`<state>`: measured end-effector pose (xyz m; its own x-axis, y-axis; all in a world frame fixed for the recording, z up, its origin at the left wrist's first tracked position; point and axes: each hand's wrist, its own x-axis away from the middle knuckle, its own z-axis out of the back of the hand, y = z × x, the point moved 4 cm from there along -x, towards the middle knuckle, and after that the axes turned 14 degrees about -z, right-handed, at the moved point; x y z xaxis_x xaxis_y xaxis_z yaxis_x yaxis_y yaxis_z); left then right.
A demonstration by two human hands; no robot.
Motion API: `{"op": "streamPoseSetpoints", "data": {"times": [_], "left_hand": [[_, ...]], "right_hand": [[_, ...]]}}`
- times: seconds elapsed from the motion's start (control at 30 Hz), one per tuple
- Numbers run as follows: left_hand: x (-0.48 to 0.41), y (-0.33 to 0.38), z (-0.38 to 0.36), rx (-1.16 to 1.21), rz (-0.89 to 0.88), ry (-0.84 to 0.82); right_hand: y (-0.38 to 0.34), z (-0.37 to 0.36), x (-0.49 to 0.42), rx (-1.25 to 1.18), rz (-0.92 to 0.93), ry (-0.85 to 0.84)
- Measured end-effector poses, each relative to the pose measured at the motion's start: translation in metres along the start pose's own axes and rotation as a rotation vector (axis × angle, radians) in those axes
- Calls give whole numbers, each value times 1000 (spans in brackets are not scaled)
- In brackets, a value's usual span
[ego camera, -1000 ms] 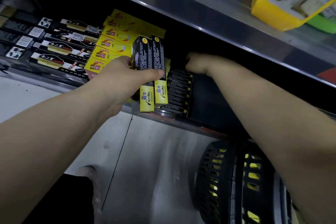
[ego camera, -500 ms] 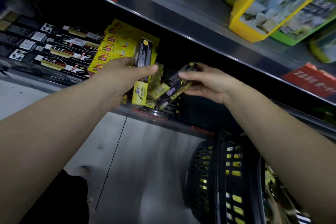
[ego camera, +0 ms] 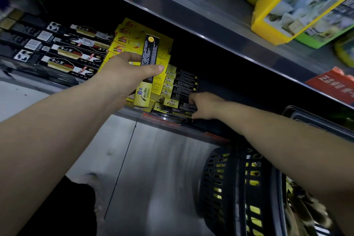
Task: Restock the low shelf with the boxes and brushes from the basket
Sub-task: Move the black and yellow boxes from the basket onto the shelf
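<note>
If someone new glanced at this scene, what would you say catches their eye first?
Probably the left hand at centre, holding a black-and-yellow box upright before the low shelf. Next, the right hand pressing on a stack of matching boxes lying on that shelf. The black basket sits lower right.

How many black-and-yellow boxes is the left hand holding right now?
1: a tall black-and-yellow cardboard box, held upright in the left hand, in front of the stacked yellow boxes on the low shelf. A second could be hidden behind it.
</note>
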<state>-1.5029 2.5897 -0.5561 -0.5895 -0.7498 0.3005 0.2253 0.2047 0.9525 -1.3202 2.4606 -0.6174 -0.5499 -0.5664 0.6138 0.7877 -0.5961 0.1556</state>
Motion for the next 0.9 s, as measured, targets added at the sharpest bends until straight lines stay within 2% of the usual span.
{"op": "streamPoseSetpoints", "data": {"times": [0.3,0.9], "left_hand": [[3,4,0,-58,-2,6],[2,4,-8,-99,-62,-62]], "right_hand": [[-21,-3,-3,86,121,16],[-16,-4,-3,-2,41,-65]]}}
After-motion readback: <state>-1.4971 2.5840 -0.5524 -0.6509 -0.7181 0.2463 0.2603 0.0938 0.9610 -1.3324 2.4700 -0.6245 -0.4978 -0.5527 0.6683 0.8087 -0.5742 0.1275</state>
